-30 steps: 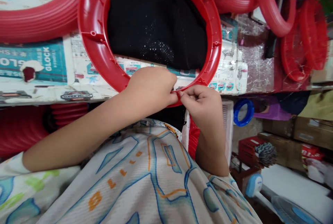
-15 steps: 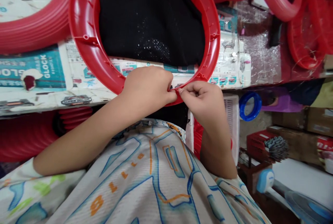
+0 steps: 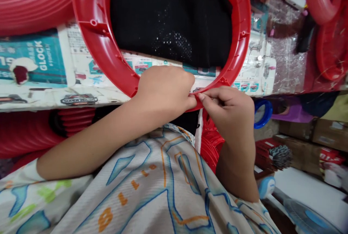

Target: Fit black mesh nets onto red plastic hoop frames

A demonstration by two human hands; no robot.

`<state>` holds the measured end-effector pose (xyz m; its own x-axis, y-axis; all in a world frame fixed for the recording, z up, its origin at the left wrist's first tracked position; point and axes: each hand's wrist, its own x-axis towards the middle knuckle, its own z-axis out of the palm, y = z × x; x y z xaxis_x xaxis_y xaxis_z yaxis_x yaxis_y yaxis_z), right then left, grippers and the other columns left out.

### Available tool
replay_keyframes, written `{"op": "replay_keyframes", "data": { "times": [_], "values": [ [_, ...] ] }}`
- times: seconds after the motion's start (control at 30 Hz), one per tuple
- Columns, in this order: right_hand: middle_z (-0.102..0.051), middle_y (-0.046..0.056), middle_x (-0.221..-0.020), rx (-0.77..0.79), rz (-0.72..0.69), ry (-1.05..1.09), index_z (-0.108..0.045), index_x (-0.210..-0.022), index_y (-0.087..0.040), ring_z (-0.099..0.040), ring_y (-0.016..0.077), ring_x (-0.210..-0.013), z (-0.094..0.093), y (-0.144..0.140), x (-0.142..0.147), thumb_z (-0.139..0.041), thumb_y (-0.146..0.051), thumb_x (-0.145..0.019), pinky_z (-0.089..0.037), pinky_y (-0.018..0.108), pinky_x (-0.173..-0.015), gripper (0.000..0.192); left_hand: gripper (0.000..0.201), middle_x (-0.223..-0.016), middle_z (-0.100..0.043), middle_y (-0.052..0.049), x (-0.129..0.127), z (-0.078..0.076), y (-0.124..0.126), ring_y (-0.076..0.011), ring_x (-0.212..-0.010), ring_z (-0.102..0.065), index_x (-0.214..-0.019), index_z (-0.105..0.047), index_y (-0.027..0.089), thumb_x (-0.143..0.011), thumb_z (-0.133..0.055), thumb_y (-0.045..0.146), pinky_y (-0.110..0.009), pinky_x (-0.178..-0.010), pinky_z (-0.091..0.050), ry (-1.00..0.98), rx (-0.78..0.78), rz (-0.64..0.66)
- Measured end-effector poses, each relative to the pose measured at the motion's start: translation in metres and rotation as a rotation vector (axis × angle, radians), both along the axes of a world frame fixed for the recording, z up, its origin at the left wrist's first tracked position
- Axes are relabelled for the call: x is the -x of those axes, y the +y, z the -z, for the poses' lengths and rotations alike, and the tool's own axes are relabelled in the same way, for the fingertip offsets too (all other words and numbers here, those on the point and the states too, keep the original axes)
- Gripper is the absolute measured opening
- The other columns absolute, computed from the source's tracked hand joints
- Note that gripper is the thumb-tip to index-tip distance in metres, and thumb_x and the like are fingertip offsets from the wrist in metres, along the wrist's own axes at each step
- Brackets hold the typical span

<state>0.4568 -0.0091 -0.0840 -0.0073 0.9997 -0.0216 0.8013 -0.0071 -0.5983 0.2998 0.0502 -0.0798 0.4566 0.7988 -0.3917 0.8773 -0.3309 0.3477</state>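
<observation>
Cluttered workbench (image 3: pixel 40 96), red ring's (image 3: pixel 89 42) near rim pinched between both hands: left hand (image 3: pixel 163 89), right hand (image 3: pixel 231 109).

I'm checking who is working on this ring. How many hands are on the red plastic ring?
2. The left hand grips the near rim of the red plastic ring, and the right hand pinches the rim right beside it. No other hands show.

Round red plastic ring (image 3: pixel 95 31), ribbed inside, near rim pinched, black mesh (image 3: pixel 171 16) behind

Printed-cardboard-covered bench (image 3: pixel 54 96) under red ring (image 3: pixel 92 27) (black mesh (image 3: pixel 174 20) inside), ribbed red rings (image 3: pixel 29 5) alongside
</observation>
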Motion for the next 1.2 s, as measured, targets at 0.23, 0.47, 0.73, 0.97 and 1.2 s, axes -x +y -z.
{"op": "replay_keyframes", "data": {
  "times": [0.23, 0.47, 0.73, 0.97, 1.2],
  "values": [
    [-0.07, 0.001, -0.07, -0.248, -0.231, -0.18, -0.073, -0.082, -0.019, -0.06, 0.0131, -0.061, 0.01, -0.002, -0.012, -0.068, -0.022, -0.09, -0.043, 0.028, -0.059, 0.01, 0.023, -0.08, -0.07, -0.01, -0.001, 0.0, 0.005, -0.0317, -0.084, -0.07, -0.074, -0.072, 0.018, -0.079, -0.059, 0.036, -0.035, -0.065, -0.045, -0.004, 0.072, -0.02],
    [-0.065, -0.001, -0.066, -0.316, -0.295, -0.103, -0.068, -0.079, -0.021, -0.056, 0.0113, -0.057, 0.011, 0.001, -0.017, -0.071, -0.014, -0.085, -0.041, 0.026, -0.052, 0.009, 0.027, -0.078, -0.07, -0.013, 0.002, -0.002, 0.004, -0.0294, -0.076, -0.069, -0.073, -0.07, 0.013, -0.086, -0.056, 0.032, -0.031, -0.058, -0.038, -0.079, 0.027, 0.046],
    [-0.059, -0.005, -0.059, -0.16, -0.18, 0.002, -0.068, -0.073, -0.021, -0.05, 0.0082, -0.053, 0.004, 0.002, -0.009, -0.072, -0.015, -0.085, -0.035, 0.025, -0.051, 0.014, 0.025, -0.078, -0.067, -0.011, 0.004, -0.005, 0.008, -0.0276, -0.081, -0.068, -0.073, -0.069, 0.014, -0.086, -0.055, 0.03, -0.03, -0.058, -0.033, -0.007, 0.082, 0.116],
    [-0.062, -0.004, -0.059, -0.077, -0.141, -0.037, -0.071, -0.072, -0.024, -0.053, 0.0111, -0.055, 0.003, 0.0, -0.008, -0.069, -0.02, -0.086, -0.038, 0.028, -0.055, 0.016, 0.032, -0.079, -0.067, -0.011, 0.014, 0.0, 0.003, -0.0284, -0.085, -0.067, -0.075, -0.071, 0.016, -0.091, -0.046, 0.028, -0.033, -0.059, -0.031, -0.042, -0.06, 0.309],
    [-0.06, -0.004, -0.058, -0.054, -0.126, -0.094, -0.071, -0.074, -0.026, -0.052, 0.0121, -0.053, 0.002, -0.002, -0.007, -0.069, -0.025, -0.088, -0.038, 0.029, -0.054, 0.015, 0.033, -0.07, -0.066, -0.01, 0.015, 0.004, -0.002, -0.0272, -0.077, -0.067, -0.072, -0.072, 0.017, -0.09, -0.046, 0.028, -0.032, -0.055, -0.028, -0.073, -0.157, 0.263]
  ]
}}
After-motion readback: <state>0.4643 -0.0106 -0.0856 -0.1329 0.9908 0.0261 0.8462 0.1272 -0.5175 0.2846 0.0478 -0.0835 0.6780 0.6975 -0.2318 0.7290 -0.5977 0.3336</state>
